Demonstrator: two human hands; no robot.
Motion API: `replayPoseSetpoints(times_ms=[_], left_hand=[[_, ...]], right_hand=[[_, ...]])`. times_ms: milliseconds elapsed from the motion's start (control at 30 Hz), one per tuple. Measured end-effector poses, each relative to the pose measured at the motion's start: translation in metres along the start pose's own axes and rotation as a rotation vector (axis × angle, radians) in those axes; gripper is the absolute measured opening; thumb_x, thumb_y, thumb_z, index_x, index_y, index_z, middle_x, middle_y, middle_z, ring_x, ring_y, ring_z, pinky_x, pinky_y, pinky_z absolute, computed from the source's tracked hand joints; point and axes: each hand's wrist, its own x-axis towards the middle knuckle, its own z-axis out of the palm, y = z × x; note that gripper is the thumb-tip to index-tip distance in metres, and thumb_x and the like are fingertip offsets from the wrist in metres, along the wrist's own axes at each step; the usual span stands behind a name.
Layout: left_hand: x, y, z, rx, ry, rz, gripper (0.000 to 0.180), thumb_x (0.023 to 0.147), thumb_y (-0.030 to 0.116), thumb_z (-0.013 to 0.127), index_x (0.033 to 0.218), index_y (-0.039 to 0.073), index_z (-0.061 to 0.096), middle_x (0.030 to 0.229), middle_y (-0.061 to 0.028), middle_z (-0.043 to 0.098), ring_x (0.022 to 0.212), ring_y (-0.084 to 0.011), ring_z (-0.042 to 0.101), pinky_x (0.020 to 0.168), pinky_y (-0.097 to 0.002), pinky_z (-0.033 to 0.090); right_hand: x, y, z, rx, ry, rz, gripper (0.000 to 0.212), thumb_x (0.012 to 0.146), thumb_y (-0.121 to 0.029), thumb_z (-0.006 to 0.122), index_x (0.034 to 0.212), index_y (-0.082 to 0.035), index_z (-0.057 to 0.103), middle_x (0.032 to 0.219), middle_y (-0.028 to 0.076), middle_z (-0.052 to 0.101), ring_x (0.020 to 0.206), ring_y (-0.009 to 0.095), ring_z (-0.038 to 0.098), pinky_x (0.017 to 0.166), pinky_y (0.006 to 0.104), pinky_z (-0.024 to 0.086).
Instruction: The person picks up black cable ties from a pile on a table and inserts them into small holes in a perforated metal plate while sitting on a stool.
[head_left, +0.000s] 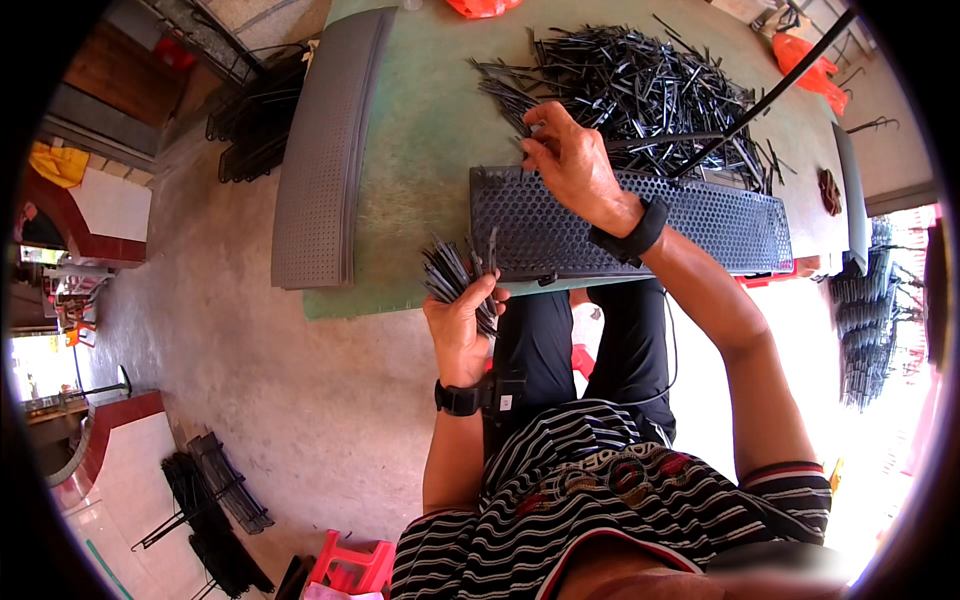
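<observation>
My left hand (459, 330) is closed around a bundle of thin black strips (447, 265) just off the table's near edge, their ends fanning upward. My right hand (578, 168) reaches over the table, thumb and forefinger pinched on what looks like a black strip at the left side of a heap of loose black strips (640, 85). Beneath my right wrist lies a long black panel with round perforations (700, 222), along the table's near edge. The right fingertips partly hide what they grip.
A stack of grey perforated sheets (325, 170) lies along the left edge of the green table (425, 130). A black rod (770, 95) slants across the heap. An orange-red bag (808, 72) sits at far right. Black racks (215, 490) and a red stool (350, 565) stand on the floor.
</observation>
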Motion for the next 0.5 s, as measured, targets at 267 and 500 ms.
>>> replayPoseSetpoints(times_ms=[267,500], left_hand=[[0.001,0.001,0.002,-0.023,-0.012,-0.037,0.02,0.073,-0.001,0.066,0.093,0.0,0.061,0.08,-0.0111,0.064,0.058,-0.0218,0.063,0.045,-0.0296,0.048],[0.0,0.004,0.007,-0.08,0.014,-0.064,0.016,0.073,-0.001,0.067,0.088,0.0,0.061,0.077,-0.0094,0.064,0.058,-0.021,0.063,0.045,-0.0287,0.049]], right_hand=[[-0.001,0.014,0.012,-0.048,-0.051,-0.044,0.024,0.079,0.002,0.054,0.1,-0.001,0.041,0.062,0.019,0.058,0.06,0.036,0.06,0.051,0.0383,0.045],[-0.003,0.021,0.013,-0.376,-0.143,-0.205,0.017,0.076,-0.002,0.058,0.09,-0.002,0.047,0.066,0.017,0.058,0.062,0.037,0.059,0.052,0.0399,0.044]])
